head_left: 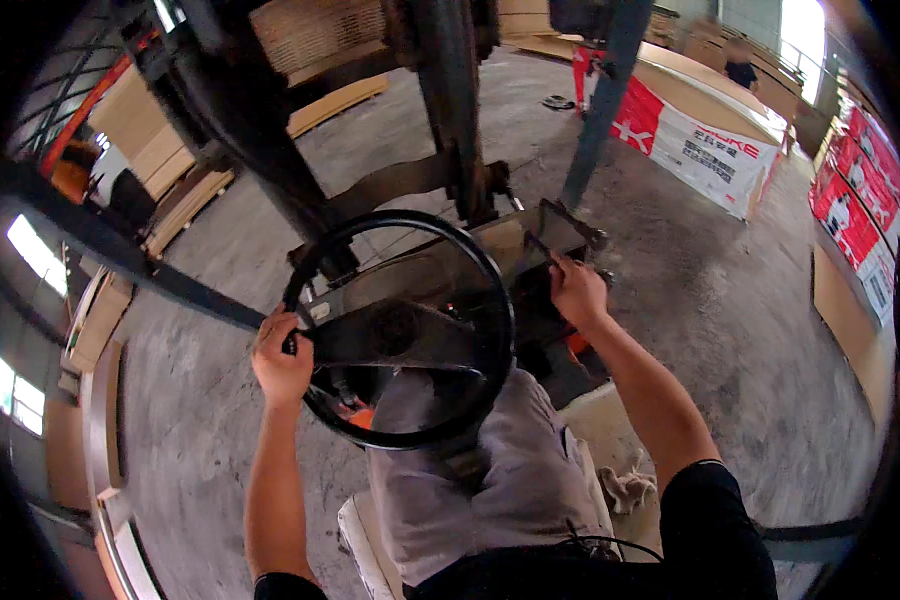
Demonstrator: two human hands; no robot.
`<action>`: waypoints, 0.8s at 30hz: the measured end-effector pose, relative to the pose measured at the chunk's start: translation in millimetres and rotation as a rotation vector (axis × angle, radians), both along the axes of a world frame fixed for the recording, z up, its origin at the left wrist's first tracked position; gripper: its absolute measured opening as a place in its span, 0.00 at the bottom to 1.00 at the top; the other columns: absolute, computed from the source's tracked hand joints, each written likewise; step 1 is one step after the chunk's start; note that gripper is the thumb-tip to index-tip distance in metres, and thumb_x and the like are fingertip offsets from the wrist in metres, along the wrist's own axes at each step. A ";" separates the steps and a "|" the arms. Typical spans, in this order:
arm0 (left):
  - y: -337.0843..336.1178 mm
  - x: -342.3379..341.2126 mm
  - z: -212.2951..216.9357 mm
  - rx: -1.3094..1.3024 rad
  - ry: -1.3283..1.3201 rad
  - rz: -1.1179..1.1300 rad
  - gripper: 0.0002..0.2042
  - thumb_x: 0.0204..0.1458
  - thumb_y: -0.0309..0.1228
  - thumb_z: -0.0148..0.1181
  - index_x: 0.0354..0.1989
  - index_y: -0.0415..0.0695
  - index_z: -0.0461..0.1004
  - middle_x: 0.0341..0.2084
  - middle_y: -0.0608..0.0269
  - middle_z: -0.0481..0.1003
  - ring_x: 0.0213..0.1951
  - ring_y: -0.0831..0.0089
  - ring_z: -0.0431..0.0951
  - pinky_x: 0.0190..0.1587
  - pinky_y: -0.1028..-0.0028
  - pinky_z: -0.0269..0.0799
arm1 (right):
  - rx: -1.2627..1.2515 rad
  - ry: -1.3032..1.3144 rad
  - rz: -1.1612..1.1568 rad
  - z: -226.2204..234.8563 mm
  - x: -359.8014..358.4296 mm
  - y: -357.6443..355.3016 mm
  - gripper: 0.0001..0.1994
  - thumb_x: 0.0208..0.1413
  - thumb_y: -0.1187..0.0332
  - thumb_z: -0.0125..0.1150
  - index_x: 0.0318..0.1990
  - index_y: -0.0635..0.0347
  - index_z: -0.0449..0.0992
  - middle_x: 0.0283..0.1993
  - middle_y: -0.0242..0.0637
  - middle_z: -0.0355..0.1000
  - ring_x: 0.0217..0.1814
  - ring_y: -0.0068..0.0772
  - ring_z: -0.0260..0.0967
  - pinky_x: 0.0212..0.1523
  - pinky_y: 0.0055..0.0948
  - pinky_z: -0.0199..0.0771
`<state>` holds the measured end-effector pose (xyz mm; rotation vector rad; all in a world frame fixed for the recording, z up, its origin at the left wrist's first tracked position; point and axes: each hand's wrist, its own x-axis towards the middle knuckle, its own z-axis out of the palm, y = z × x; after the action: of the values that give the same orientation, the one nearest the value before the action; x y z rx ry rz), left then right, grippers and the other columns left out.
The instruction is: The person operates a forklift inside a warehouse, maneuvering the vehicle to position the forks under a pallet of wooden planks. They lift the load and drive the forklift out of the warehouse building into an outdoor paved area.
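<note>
I sit behind a black steering wheel [505, 330] of a forklift. My left hand [282, 362] is closed round a dark knob on the wheel's left rim. To the right of the wheel, my right hand [577, 290] grips a thin dark lever [538, 246] beside the dashboard [390, 285]. Its fingers are curled at the lever's near end. Ahead of the wheel rises the dark forklift mast [450, 110], with a crossbar low between its uprights.
Stacked boards [320, 35] stand beyond the mast. Wrapped board stacks [715, 160] in red and white sit at the far right, with a person [740, 70] behind them. More wrapped packs [860, 200] line the right side. An orange vehicle [73, 170] is at the left.
</note>
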<state>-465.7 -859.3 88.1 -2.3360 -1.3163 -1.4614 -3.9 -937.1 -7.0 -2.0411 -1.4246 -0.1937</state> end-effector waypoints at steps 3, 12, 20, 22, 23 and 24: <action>34.5 19.6 2.6 -0.037 0.003 0.064 0.11 0.43 0.19 0.57 0.36 0.37 0.79 0.43 0.51 0.79 0.53 0.53 0.78 0.53 0.62 0.73 | 0.024 0.047 0.006 17.1 13.9 43.6 0.16 0.59 0.62 0.55 0.54 0.49 0.76 0.38 0.46 0.76 0.38 0.54 0.74 0.38 0.47 0.74; 132.4 75.9 -4.5 0.019 0.066 0.080 0.11 0.44 0.18 0.55 0.37 0.36 0.78 0.42 0.52 0.79 0.53 0.53 0.78 0.53 0.61 0.73 | 0.118 0.025 0.081 -1.5 79.9 165.2 0.16 0.60 0.62 0.55 0.54 0.50 0.76 0.35 0.46 0.75 0.35 0.51 0.75 0.34 0.49 0.75; 275.2 113.5 -2.8 0.052 0.089 0.081 0.11 0.45 0.21 0.57 0.38 0.38 0.78 0.45 0.52 0.78 0.50 0.54 0.78 0.54 0.62 0.72 | 0.077 0.068 0.051 -0.4 106.7 268.7 0.15 0.58 0.62 0.55 0.52 0.51 0.77 0.36 0.46 0.76 0.38 0.53 0.75 0.37 0.49 0.75; 326.2 129.0 2.0 0.039 0.092 0.122 0.12 0.46 0.22 0.57 0.40 0.38 0.78 0.45 0.52 0.78 0.49 0.53 0.77 0.54 0.63 0.72 | -0.122 0.053 0.032 2.2 120.0 294.6 0.16 0.58 0.61 0.55 0.52 0.51 0.77 0.37 0.46 0.76 0.40 0.54 0.75 0.39 0.49 0.75; 350.8 141.6 5.0 0.033 0.089 0.136 0.12 0.46 0.22 0.57 0.40 0.38 0.78 0.45 0.52 0.78 0.49 0.53 0.77 0.54 0.63 0.72 | -0.306 0.032 0.034 6.3 120.3 312.8 0.17 0.58 0.61 0.55 0.53 0.51 0.77 0.37 0.46 0.76 0.41 0.54 0.75 0.40 0.49 0.75; 372.8 163.8 14.6 -0.019 0.081 0.134 0.12 0.46 0.23 0.57 0.41 0.38 0.78 0.45 0.52 0.77 0.48 0.53 0.77 0.53 0.62 0.72 | -0.224 0.054 0.038 4.1 124.7 322.5 0.13 0.58 0.61 0.55 0.48 0.53 0.77 0.38 0.45 0.77 0.42 0.52 0.75 0.40 0.47 0.76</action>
<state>-302.0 -486.5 102.7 -2.2439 -1.4396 -1.3077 120.8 -614.6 -2.8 -2.1771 -1.5074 0.0397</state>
